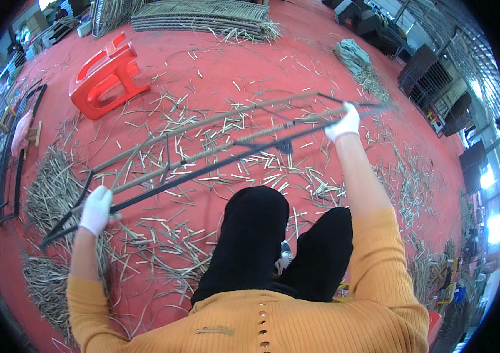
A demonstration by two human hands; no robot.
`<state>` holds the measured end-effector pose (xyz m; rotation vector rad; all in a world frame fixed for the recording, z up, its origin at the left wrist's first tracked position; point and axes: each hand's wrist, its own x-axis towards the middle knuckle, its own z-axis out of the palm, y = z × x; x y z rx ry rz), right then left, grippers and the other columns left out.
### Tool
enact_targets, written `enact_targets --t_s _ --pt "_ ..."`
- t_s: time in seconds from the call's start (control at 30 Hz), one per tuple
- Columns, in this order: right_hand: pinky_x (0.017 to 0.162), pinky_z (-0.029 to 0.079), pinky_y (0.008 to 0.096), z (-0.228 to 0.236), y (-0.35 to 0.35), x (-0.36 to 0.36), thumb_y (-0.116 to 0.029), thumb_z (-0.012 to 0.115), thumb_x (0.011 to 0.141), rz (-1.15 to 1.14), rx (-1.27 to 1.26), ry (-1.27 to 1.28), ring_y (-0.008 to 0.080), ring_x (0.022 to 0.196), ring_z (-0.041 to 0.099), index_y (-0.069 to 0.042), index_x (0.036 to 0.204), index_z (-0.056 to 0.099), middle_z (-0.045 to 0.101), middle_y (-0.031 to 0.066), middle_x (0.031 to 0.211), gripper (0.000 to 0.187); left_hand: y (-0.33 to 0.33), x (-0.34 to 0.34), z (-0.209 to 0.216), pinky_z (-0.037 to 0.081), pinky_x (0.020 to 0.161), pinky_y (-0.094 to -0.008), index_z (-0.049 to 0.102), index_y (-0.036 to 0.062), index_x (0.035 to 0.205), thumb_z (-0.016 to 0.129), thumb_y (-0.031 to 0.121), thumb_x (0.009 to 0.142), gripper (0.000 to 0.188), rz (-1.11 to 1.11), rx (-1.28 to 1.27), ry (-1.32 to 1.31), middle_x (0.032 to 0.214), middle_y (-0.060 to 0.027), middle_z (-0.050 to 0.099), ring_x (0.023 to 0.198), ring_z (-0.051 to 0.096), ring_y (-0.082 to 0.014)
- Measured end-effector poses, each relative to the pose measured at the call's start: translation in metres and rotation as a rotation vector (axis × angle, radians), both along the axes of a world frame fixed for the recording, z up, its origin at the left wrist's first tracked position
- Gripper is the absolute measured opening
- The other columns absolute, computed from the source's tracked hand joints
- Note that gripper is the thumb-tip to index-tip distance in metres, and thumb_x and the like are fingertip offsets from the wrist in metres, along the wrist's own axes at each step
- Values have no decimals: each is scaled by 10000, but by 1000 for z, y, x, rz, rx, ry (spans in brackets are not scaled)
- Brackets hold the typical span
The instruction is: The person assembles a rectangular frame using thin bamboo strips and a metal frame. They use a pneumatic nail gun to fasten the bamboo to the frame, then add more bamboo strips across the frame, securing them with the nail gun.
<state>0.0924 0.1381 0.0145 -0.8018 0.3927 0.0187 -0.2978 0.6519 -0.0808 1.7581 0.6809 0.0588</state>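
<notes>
A long, narrow metal frame (203, 170) with dark bars and thin cross braces stretches across in front of me, its right end farther off than its left. Brownish wrapping covers two of its long bars. My left hand (97, 210), in a white glove, is closed round the bars near the left end. Close to the right end, my right hand (345, 122), also gloved in white, grips the frame. Both ends stick out past my hands, the right one blurred. Beneath the frame, cut straw-like strips (273, 167) litter the red floor.
A red plastic stool (109, 76) lies tipped over at the far left. Bundled strips (56, 182) are heaped at the left. Another dark frame (20, 153) stands beyond them. At the back lies a stack of slatted panels (203, 17). A greenish cloth bundle (353, 56) sits far right.
</notes>
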Motion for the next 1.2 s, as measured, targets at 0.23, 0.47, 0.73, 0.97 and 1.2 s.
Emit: enact_targets --t_s 0.23,0.47,0.73,0.97,1.2 --pt "805 442 371 -36 105 -76 -216 639 916 754 -399 -549 177 905 555 -119 1029 596 569 37 966 155 -98 104 -88 429 407 -307 489 39 904 426 192 989 186 -47 -242 134 741 -150 643 505 585 -188" --pt "513 376 259 -169 173 -323 -300 633 953 984 86 501 115 574 503 -141 955 617 576 -35 734 159 -199 153 -72 502 543 -342 528 55 1114 450 240 1015 223 -113 -648 108 932 -149 698 673 647 -216" --pt "654 463 396 -141 138 -322 -311 550 994 523 565 677 205 570 468 -118 772 495 449 30 596 299 -110 61 -105 436 690 -314 670 39 989 562 256 978 244 100 -112 -276 788 10 555 738 508 -118" --pt "608 453 381 -100 71 -298 -262 553 939 576 634 542 190 548 503 -92 818 562 496 23 614 209 -126 -145 -240 433 837 -480 556 171 1136 479 415 987 296 791 -1154 -49 1095 -43 593 955 538 -310" --pt "603 497 384 -88 12 -274 -368 521 943 595 639 372 211 576 548 -40 911 587 535 42 635 336 -135 -81 -187 503 754 -421 559 124 1067 565 384 988 272 613 -414 -105 962 -49 548 872 536 -206"
